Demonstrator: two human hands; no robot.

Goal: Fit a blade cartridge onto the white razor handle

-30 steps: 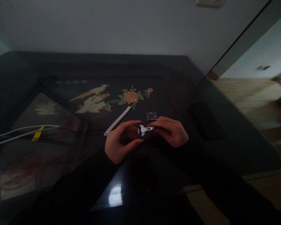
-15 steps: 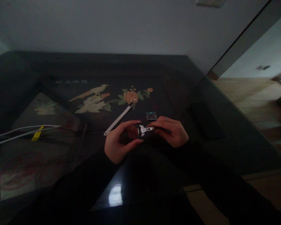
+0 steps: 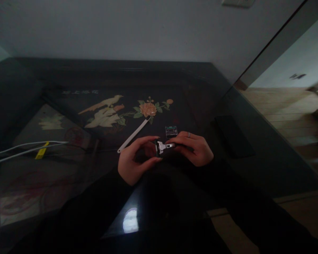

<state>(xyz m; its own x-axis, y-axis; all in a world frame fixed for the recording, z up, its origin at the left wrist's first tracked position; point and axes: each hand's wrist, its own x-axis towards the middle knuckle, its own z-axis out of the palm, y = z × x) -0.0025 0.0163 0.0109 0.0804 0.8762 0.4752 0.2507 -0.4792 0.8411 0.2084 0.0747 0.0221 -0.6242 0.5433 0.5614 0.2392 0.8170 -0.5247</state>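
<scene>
My left hand [image 3: 134,160] curls around one end of a razor [image 3: 164,146], with its thumb and fingers at the two ends of the dark, wide head. The silver neck of the razor points right, into the pinched fingers of my right hand [image 3: 194,148], which wears a ring. Most of the handle is hidden behind those fingers. Just beyond my right fingertips, a small clear plastic case [image 3: 171,131] lies on the dark glossy tabletop [image 3: 201,95]. A thin pale strip [image 3: 134,135] with a hole at its near end lies slantwise beyond my left hand.
White cables [image 3: 23,144] with a yellow tag [image 3: 42,150] come in from the left. A dark flat rectangular object [image 3: 233,135] lies to the right. A bird-and-flower picture [image 3: 106,113] decorates the tabletop, and a wall [image 3: 116,31] rises behind it.
</scene>
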